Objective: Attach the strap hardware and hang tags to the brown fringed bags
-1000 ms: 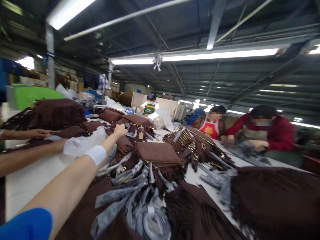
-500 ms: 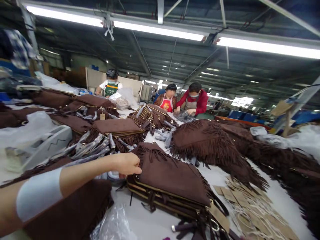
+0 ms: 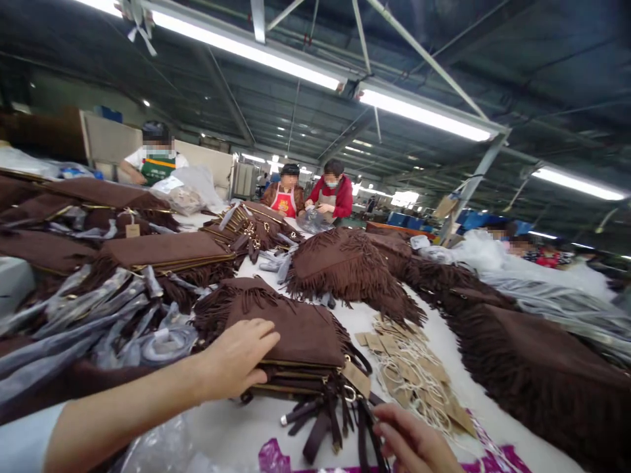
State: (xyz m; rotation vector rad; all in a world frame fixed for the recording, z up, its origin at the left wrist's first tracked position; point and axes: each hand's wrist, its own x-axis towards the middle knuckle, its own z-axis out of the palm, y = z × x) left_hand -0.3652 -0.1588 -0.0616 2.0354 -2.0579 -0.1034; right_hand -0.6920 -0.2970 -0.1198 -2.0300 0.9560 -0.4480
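Observation:
A stack of brown fringed bags [image 3: 300,328] with gold zippers lies at the centre of the white table. My left hand [image 3: 241,355] rests on the stack's near left corner, fingers spread and slightly bent. At the lower right, my right hand [image 3: 414,440] has its thumb and forefinger together at the dark straps [image 3: 362,427] hanging from the stack; the exact hold is partly hidden. A tan tag [image 3: 355,376] hangs by a metal ring at the stack's right corner. Just right of it lies a heap of tan tags with white strings [image 3: 419,374].
More fringed bags [image 3: 340,263] lie behind, and others [image 3: 542,368] at right. Plastic-wrapped straps [image 3: 113,315] cover the left side. Clear plastic [image 3: 162,447] and purple-printed plastic [image 3: 273,456] lie in front. Several people stand or sit beyond the table.
The view has swung right. My left hand has gone from gripping the stack's left edge to lying on top with fingers apart. My right hand has come into view at the straps.

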